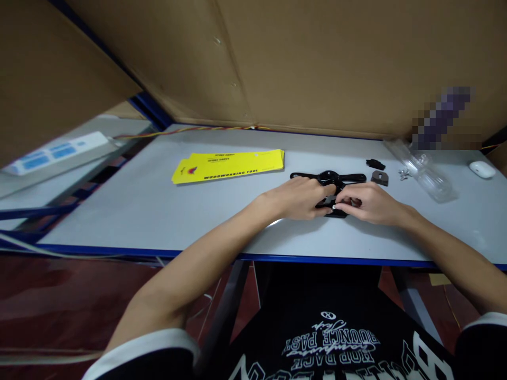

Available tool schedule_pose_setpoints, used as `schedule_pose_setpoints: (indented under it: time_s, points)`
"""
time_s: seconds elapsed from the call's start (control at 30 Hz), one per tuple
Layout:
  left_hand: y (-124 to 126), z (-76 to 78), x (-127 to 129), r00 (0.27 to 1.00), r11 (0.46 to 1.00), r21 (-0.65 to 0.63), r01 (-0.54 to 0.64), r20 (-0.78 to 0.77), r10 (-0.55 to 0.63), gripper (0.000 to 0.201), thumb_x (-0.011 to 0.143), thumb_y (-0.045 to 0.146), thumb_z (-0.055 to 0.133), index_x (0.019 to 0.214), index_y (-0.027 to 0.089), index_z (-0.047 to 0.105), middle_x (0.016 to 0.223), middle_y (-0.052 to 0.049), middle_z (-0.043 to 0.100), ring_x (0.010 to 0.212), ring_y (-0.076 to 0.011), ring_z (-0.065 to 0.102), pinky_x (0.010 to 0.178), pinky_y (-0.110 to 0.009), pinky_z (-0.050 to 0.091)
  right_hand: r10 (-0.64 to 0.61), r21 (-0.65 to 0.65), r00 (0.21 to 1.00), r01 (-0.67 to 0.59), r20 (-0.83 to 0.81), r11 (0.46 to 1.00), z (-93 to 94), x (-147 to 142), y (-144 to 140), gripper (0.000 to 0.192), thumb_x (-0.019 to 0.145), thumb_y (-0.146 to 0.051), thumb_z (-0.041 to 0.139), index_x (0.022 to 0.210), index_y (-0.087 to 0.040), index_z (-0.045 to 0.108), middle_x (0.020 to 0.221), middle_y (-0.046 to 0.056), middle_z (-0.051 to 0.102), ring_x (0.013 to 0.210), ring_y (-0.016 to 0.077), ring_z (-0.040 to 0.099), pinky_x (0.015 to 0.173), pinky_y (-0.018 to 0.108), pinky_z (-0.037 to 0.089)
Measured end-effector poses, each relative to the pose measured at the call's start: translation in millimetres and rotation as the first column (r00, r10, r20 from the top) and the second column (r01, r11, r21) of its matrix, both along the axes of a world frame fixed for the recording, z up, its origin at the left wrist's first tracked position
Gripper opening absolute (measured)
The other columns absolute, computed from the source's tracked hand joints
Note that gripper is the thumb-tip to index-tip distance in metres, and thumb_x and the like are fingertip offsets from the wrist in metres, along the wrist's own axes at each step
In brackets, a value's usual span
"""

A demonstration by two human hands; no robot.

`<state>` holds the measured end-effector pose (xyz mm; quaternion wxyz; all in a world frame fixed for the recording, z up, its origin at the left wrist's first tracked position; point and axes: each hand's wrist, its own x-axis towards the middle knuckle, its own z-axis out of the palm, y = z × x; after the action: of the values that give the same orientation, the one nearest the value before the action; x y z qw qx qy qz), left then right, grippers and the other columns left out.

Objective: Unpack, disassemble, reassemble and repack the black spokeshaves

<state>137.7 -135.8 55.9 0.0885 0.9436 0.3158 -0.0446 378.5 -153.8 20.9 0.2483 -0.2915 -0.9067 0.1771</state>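
On the grey tabletop (206, 216), the left hand (303, 198) grips a black metal spokeshave part (336, 214), mostly hidden; the right hand (370, 203), close beside it, pinches a small silvery piece (335, 207). Just behind lies a glossy black, two-handled spokeshave (349, 178). Yellow cards (237, 162) read "WOODWORKING TOOL"; the black shirt (332, 338) says "BOUNCE PAST" and "HOP BACK".

Power strip (63, 152) on my left!
White case (482, 169), maybe for earbuds, sits right; cardboard wall (317, 63) faces me.
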Motion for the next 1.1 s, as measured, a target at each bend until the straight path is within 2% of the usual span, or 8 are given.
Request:
schedule_pose_setpoints:
  time_s: [0.17,0.33,0.5,0.67,0.87,1.1]
  points:
    - [0.0,-0.3,0.0,0.999,1.0,0.023,0.012,-0.039,-0.011,0.048,0.101,0.051,0.057,0.128,0.013,0.069,0.103,-0.018,0.079,0.085,-0.031,0.073,0.073,-0.038,0.048,-0.004,0.094,1.0,0.005,-0.01,0.996,-0.1,0.4,-0.4,0.018,0.106,-0.026,0.065,0.092,-0.018,0.074,0.086,0.004,0.069,0.066,0.0132,0.051,0.064,0.032,0.039]
    - [1.7,-2.0,-0.2,1.0,0.999,0.02,0.025,-0.018,-0.024,0.05,0.1,0.051,0.058,0.13,0.013,0.069,0.103,-0.018,0.079,0.085,-0.0317,0.073,0.073,-0.038,0.048,-0.003,0.086,1.0,0.003,0.001,0.996,0.6,2.1,0.0,0.018,0.103,-0.025,0.067,0.088,-0.018,0.075,0.074,0.001,0.067,0.061,0.0127,0.051,0.062,0.032,0.038]
    - [4.2,-4.6,-0.3,1.0,0.999,-0.038,0.019,0.012,-0.019,0.051,0.102,0.055,0.057,0.129,0.013,0.069,0.097,-0.016,0.078,0.084,-0.0308,0.072,0.074,-0.038,0.047,0.01,0.046,0.999,-0.012,0.031,0.999,-3.1,2.4,-0.3,0.014,0.097,-0.021,0.068,0.084,-0.02,0.073,0.059,-0.005,0.06,0.052,0.0104,0.049,0.059,0.03,0.038]
    - [5.5,-6.2,0.9,1.0,0.998,-0.059,0.018,0.015,-0.017,0.048,0.101,0.051,0.06,0.132,0.014,0.068,0.098,-0.016,0.078,0.084,-0.0299,0.072,0.073,-0.037,0.046,0.04,0.115,0.998,-0.046,0.05,0.992,-3.8,2.2,-0.4,0.018,0.099,-0.019,0.064,0.081,-0.02,0.07,0.059,-0.004,0.058,0.052,0.0105,0.045,0.057,0.03,0.036]
    - [5.7,-6.8,0.4,0.999,0.998,-0.058,0.031,0.022,-0.03,0.05,0.101,0.051,0.059,0.135,0.015,0.067,0.098,-0.015,0.079,0.084,-0.0301,0.071,0.071,-0.036,0.045,0.033,0.213,0.994,-0.054,0.1,0.976,-3.1,4.6,1.5,0.021,0.101,-0.017,0.059,0.085,-0.019,0.071,0.062,-0.002,0.063,0.054,0.012,0.047,0.057,0.03,0.035]
    - [6.1,-8.5,0.3,0.999,0.998,-0.069,0.016,0.047,-0.013,0.049,0.1,0.051,0.06,0.132,0.015,0.069,0.098,-0.015,0.078,0.084,-0.0294,0.07,0.073,-0.037,0.047,0.038,0.189,0.994,-0.057,0.101,0.98,-1.0,3.5,0.5,0.017,0.098,-0.017,0.062,0.083,-0.019,0.07,0.061,-0.003,0.06,0.053,0.0113,0.047,0.059,0.031,0.034]
